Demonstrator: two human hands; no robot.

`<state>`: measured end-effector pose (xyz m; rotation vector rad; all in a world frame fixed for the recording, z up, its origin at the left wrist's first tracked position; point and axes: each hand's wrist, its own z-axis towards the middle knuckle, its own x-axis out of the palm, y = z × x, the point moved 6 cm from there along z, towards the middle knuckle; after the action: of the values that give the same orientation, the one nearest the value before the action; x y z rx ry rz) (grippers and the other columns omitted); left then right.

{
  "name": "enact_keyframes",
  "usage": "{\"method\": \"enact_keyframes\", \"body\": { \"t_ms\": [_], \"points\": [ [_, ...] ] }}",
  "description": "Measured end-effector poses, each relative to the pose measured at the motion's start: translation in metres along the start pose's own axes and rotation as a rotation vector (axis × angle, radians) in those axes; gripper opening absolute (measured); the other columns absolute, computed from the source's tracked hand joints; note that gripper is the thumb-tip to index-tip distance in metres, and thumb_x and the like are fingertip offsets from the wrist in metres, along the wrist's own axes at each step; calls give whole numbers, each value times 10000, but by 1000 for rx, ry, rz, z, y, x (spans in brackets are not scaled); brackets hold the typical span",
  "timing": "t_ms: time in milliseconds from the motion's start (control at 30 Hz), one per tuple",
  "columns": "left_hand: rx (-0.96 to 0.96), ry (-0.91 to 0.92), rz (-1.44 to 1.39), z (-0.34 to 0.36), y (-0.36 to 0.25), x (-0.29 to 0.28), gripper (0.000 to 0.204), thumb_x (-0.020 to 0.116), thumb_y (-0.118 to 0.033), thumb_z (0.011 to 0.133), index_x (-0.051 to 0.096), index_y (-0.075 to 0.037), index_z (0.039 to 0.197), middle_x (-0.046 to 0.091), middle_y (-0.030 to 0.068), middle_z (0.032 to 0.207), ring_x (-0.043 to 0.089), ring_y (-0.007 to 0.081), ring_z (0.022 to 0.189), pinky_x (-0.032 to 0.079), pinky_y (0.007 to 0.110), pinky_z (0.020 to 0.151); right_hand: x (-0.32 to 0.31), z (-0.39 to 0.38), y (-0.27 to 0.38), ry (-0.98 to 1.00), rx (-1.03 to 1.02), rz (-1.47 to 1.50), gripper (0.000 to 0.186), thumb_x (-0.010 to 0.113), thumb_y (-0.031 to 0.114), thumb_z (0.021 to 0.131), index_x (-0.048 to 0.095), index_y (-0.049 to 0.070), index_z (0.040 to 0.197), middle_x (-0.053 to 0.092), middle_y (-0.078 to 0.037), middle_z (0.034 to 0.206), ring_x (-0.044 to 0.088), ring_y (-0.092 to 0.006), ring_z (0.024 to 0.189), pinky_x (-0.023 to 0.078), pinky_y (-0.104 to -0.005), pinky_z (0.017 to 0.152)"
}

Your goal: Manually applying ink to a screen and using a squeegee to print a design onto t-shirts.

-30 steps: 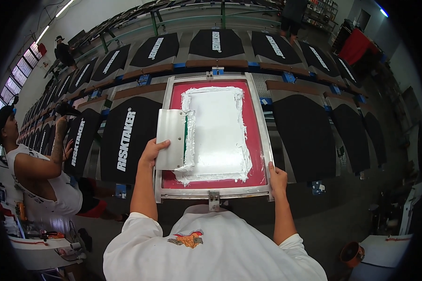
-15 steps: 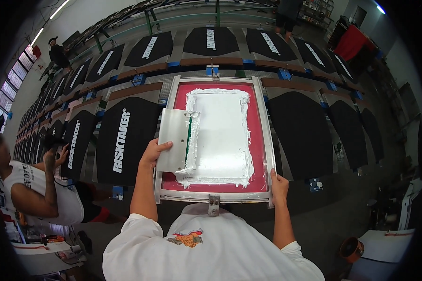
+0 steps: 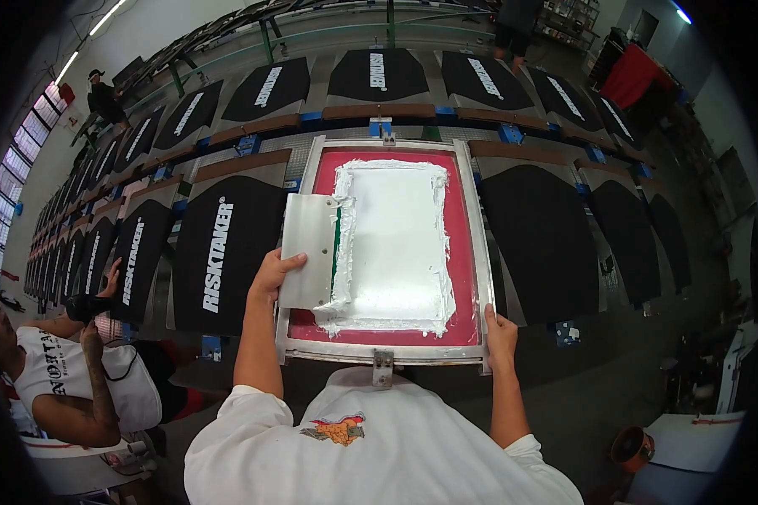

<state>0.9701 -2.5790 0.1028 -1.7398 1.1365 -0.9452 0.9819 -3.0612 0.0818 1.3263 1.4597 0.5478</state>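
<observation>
My left hand [image 3: 274, 276] is closed on a wide metal squeegee [image 3: 308, 236], thumb on its near face. The squeegee leans over the left side of a screen printing frame [image 3: 475, 252], its green blade [image 3: 337, 252] against a ridge of white ink [image 3: 345, 278]. Thick ink rims a smooth white rectangle on the red mesh [image 3: 456, 295]. With its fingers wrapped round the frame's near right edge, my right hand [image 3: 500, 335] grips the metal bar. Whatever lies under the screen is hidden.
Black fabric panels with white lettering, such as one panel [image 3: 227, 244], lie on boards to the left and behind. Plain black panels [image 3: 541, 236] lie to the right. A co-worker [image 3: 93, 379] at the left holds a dark hand tool. An orange fan [image 3: 632, 449] stands lower right.
My left hand and the squeegee have shifted very slightly left. The co-worker at the left has leaned lower and moved the dark tool down. My right hand stays on the frame.
</observation>
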Motion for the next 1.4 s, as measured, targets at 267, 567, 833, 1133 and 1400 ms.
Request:
{"method": "enact_keyframes", "body": {
  "t_ms": [267,567,833,1133,1400],
  "points": [
    [-9,-17,-12,-7,5,-1,450,742,-172,752,568,51,1102,653,154,955,659,236,811,548,378,738,3,4,13,24,-14,-63,486,627,432,858,679,-33,991,678,-120,798,579,-133,747,460,-307,704],
    [5,-24,5,0,7,-6,444,745,-175,760,573,59,1095,654,152,959,659,232,815,543,371,740,9,10,-2,8,-2,11,478,635,422,859,682,-40,974,669,-95,782,560,-116,740,454,-290,703],
    [-2,-6,-55,10,27,-10,455,751,-188,759,571,62,1094,652,156,964,658,237,812,540,374,742,14,27,-3,75,-22,-17,475,633,428,858,679,-29,981,667,-84,797,564,-122,728,458,-294,687],
    [-21,-31,65,30,6,-2,444,759,-168,744,587,51,1090,663,142,944,661,226,788,536,359,731,11,-35,46,-447,-865,-655,368,645,330,852,675,-5,1001,673,-147,842,635,-221,856,477,-336,775],
    [542,75,1295,151,-135,130,453,766,-281,645,670,-73,1035,680,163,945,668,260,836,521,385,766,133,-136,-66,966,285,83,385,654,255,867,576,-28,1116,651,-51,888,591,-117,784,483,-253,739]
  ]
}}
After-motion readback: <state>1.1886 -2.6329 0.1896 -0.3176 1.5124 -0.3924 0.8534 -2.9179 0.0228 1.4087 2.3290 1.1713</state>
